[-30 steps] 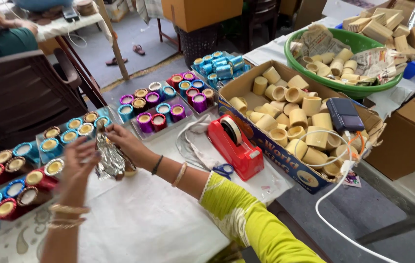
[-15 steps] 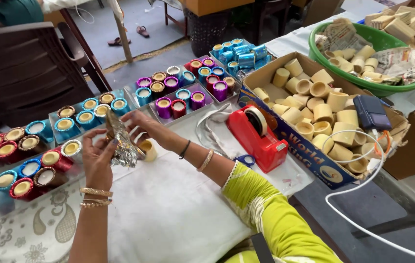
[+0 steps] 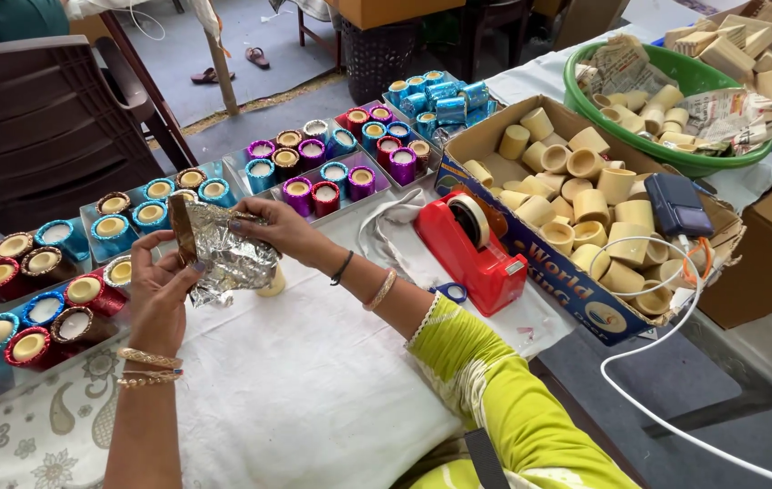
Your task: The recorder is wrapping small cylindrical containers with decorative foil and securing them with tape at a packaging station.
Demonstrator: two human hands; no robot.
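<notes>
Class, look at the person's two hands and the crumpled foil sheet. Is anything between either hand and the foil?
Nothing visible. Both the left hand and the right hand already touch the foil, holding it above the white cloth. A plain cup sits just behind the foil's lower edge, not between hands and foil.

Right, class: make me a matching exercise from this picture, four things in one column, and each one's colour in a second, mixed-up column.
Things:
1. tape dispenser
2. basin
3. crumpled foil
4. chair

Colours:
a. silver
b. dark brown
c. red
d. green

Pairs: 1-c, 2-d, 3-a, 4-b. The left hand and the right hand both hold the foil above the white cloth.
</notes>
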